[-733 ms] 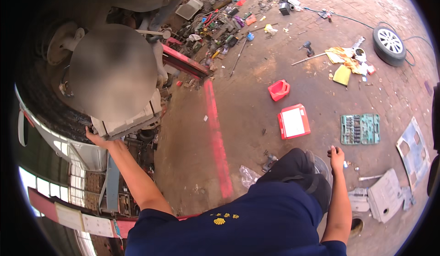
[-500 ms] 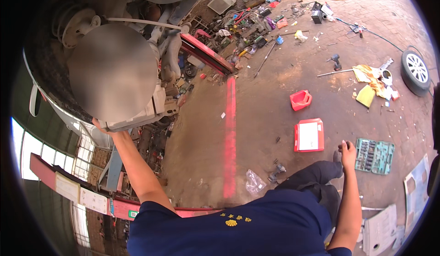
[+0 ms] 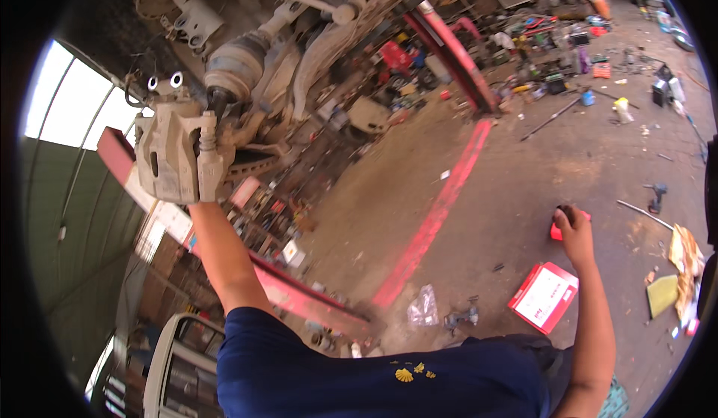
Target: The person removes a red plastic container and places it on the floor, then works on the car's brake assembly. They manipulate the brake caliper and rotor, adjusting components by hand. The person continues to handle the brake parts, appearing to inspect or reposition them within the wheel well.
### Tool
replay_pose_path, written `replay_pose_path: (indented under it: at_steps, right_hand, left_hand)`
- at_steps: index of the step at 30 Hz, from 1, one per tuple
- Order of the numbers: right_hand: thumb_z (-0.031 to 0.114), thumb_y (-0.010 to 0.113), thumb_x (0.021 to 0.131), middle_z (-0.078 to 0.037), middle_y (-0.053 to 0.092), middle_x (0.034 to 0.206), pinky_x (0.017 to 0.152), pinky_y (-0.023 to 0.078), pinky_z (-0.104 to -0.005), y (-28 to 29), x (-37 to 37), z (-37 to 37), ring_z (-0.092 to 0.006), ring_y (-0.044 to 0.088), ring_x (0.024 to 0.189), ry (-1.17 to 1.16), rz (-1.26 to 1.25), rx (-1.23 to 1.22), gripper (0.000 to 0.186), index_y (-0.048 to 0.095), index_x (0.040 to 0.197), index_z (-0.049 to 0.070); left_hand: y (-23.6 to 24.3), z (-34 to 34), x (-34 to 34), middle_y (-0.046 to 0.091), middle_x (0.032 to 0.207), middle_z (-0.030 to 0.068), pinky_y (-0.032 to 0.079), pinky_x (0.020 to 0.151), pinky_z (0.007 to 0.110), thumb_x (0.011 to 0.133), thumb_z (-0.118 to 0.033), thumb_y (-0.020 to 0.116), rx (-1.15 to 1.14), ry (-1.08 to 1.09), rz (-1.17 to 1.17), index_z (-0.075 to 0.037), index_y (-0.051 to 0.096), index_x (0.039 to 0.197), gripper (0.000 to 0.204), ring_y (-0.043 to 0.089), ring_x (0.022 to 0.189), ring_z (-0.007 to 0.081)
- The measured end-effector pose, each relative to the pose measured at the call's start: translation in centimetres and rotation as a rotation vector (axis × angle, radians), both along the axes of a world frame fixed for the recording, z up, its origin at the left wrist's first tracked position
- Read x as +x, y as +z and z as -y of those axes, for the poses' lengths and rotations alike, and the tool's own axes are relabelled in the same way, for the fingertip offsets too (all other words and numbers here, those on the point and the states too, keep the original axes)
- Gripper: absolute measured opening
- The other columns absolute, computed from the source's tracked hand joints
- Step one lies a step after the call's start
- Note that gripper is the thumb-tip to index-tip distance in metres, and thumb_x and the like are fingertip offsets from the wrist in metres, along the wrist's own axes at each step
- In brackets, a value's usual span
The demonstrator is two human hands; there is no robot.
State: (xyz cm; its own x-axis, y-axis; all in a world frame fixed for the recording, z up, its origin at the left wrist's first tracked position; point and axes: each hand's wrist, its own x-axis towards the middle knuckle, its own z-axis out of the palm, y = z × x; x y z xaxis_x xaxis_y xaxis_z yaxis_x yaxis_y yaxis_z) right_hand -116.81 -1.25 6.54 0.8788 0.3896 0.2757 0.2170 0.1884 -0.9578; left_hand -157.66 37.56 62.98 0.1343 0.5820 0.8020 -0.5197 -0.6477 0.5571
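A dusty metal brake caliper [image 3: 168,156] fills the upper left, raised beside the underside of a vehicle. My left hand [image 3: 200,207] reaches up to its lower end and supports it there; the fingers are hidden behind the casting. Behind the caliper are a ribbed rubber boot on a drive shaft [image 3: 235,66] and suspension arms [image 3: 329,47]. Out to the right, my right hand [image 3: 574,232] hangs in the air with curled fingers. Dark spots show at its fingertips, and what they hold, if anything, cannot be made out. A red container [image 3: 556,231] is partly covered by this hand.
A red box with a white label [image 3: 544,297] lies on the floor, near a clear plastic bag [image 3: 423,307]. A red lift post [image 3: 452,59] rises ahead among scattered parts. Farther right are a cordless power tool [image 3: 657,196], a long bar [image 3: 645,214] and a yellow pad [image 3: 662,295].
My view has turned left, bringing the caliper and drive shaft into plain sight. My right hand has lifted forward from beside my leg. My left arm is still raised to the caliper.
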Motion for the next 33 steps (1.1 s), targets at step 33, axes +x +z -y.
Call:
replay_pose_path:
  at_steps: [33]
  right_hand:
    - [0.035, 0.075, 0.092, -0.017, 0.072, 0.110, 0.087, 0.056, -0.0401, 17.7, -7.2, -19.1, -0.0312, 0.071, 0.099, 1.505, 0.499, 0.497, 0.050, 0.064, 0.124, -0.002]
  left_hand:
    - [0.9, 26.1, 5.6, 0.066, 0.125, 0.0190, 0.060, 0.085, 0.043, 0.086, -0.043, 0.082, -0.303, 1.208, -0.329, 0.004, 0.047, 0.140, 0.080, 0.072, 0.103, 0.0292]
